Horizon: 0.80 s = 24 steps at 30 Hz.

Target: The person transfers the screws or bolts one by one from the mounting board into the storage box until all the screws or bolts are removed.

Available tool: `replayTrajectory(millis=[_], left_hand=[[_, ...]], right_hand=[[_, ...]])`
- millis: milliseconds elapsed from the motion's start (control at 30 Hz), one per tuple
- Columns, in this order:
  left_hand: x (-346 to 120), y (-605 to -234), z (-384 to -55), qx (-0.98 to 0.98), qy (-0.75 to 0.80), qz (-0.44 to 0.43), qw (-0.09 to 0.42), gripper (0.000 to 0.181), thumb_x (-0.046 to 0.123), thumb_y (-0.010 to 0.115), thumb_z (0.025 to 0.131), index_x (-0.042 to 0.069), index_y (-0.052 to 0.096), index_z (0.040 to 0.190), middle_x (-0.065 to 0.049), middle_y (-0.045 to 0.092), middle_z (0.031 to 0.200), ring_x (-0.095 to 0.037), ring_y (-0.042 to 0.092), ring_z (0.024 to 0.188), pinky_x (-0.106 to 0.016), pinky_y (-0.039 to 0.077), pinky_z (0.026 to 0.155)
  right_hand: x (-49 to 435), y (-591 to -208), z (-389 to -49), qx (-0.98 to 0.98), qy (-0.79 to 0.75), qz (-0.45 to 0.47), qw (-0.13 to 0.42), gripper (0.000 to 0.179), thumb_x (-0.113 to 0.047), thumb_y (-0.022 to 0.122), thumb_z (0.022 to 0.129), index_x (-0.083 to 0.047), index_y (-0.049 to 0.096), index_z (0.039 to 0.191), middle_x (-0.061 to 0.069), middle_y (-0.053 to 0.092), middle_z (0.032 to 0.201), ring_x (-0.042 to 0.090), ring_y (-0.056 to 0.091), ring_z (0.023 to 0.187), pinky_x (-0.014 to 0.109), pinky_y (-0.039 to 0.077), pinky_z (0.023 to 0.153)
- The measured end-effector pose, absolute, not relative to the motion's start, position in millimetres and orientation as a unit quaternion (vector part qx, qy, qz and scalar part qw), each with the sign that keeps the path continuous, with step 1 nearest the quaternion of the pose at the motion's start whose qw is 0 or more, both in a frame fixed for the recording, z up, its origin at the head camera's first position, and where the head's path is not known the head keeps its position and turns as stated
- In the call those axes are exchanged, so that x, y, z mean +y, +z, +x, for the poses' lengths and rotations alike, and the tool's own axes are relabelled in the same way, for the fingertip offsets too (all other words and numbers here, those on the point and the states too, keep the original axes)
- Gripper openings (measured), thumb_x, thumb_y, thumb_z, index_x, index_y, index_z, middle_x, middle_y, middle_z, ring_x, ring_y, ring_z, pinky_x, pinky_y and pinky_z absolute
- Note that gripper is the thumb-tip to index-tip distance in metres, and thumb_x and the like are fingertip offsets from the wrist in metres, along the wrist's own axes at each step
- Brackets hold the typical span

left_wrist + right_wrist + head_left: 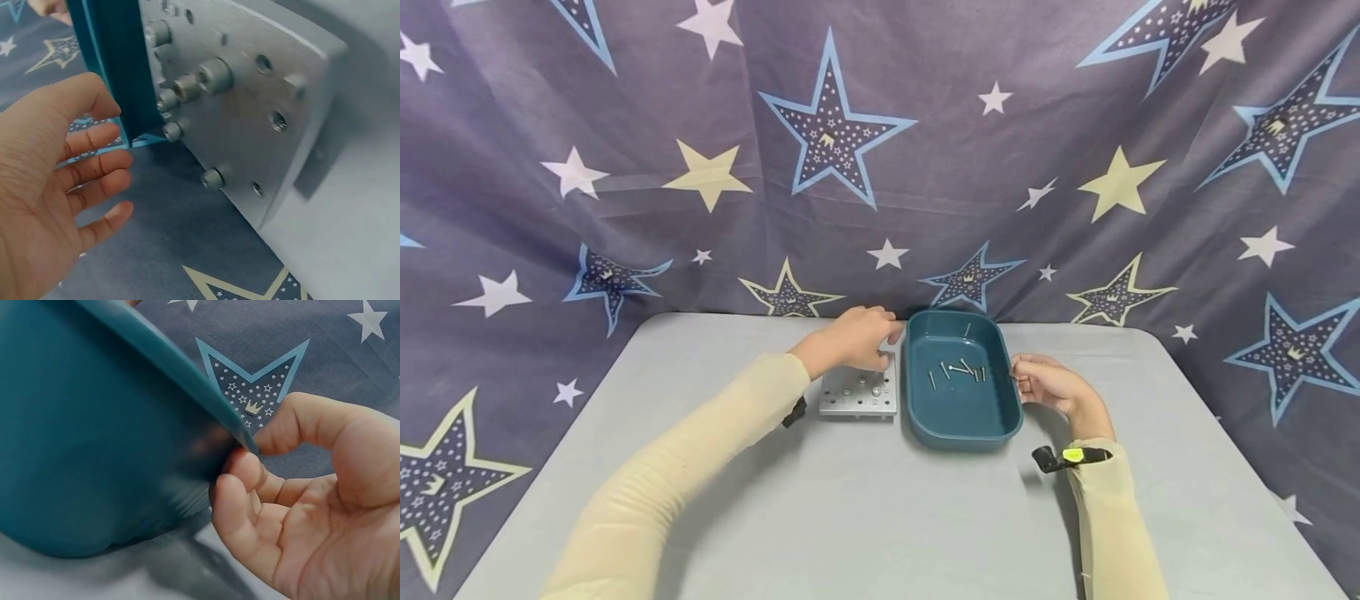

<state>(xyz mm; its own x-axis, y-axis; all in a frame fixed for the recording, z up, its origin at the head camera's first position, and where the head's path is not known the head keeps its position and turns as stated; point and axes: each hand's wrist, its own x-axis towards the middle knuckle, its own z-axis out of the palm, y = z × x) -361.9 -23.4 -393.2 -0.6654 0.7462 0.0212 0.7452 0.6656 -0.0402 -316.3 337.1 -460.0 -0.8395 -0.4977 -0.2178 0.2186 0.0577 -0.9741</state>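
Observation:
A teal plastic tray [964, 440] stands on the table, with several slender screws [961, 368] lying loose on its floor. My right hand [1051, 385] pinches the tray's right rim [206, 403] between thumb and fingers, as the right wrist view shows close up. Left of the tray lies a silver metal plate [838, 407] with drilled holes and several socket-head bolts [214, 76] standing out of it. Over the far part of this plate hovers my left hand [856, 337], its fingers loosely bent and nothing between them. In the left wrist view the fingertips [119, 215] are apart from the bolts.
The grey table [850, 517] stretches in front of both arms and to either side. Behind its far edge hangs a dark curtain [865, 233] printed with stars. The plate lies close beside the tray's left wall. Each wrist wears a small black camera [1051, 459].

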Motion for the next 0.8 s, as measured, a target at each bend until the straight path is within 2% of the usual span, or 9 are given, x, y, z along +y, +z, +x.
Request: replayTrajectory(millis=[200, 433, 700, 800], left_hand=[[-21, -401, -365, -0.891, 0.067, -0.447, 0.039, 0.022, 0.027, 0.074, 0.081, 0.017, 0.067, 0.099, -0.001, 0.066, 0.102, -0.023, 0.059, 0.098, -0.044, 0.052, 0.086], [-15, -407, -363, -0.867, 0.132, -0.477, 0.064, 0.027, 0.026, 0.069, 0.087, 0.014, 0.07, 0.111, -0.003, 0.069, 0.105, -0.025, 0.062, 0.102, -0.047, 0.053, 0.088], [-9, -411, -362, -0.876, 0.15, -0.454, 0.072, 0.032, 0.027, 0.069, 0.089, 0.014, 0.07, 0.118, -0.004, 0.071, 0.111, -0.026, 0.063, 0.109, -0.051, 0.05, 0.102], [-7, -414, -361, -0.878, 0.149, -0.447, 0.078, 0.032, 0.027, 0.069, 0.088, 0.013, 0.071, 0.117, -0.005, 0.072, 0.109, -0.026, 0.063, 0.106, -0.05, 0.051, 0.101]], right_hand=[[338, -462, -317, 0.673, -0.681, -0.106, 0.267, 0.028, -0.008, 0.033, 0.107, -0.016, 0.05, 0.086, -0.009, 0.052, 0.072, 0.004, 0.057, 0.069, 0.023, 0.052, 0.068], [339, -465, -320, 0.664, -0.686, -0.117, 0.273, 0.032, -0.007, 0.033, 0.107, -0.017, 0.053, 0.085, -0.009, 0.055, 0.073, 0.003, 0.059, 0.069, 0.023, 0.052, 0.067], [340, -465, -320, 0.66, -0.69, -0.123, 0.27, 0.033, -0.005, 0.032, 0.106, -0.017, 0.055, 0.085, -0.01, 0.059, 0.075, 0.003, 0.059, 0.069, 0.023, 0.053, 0.067], [340, -465, -319, 0.661, -0.69, -0.121, 0.269, 0.032, -0.002, 0.033, 0.103, -0.017, 0.055, 0.086, -0.01, 0.06, 0.074, 0.003, 0.059, 0.069, 0.023, 0.053, 0.066]])
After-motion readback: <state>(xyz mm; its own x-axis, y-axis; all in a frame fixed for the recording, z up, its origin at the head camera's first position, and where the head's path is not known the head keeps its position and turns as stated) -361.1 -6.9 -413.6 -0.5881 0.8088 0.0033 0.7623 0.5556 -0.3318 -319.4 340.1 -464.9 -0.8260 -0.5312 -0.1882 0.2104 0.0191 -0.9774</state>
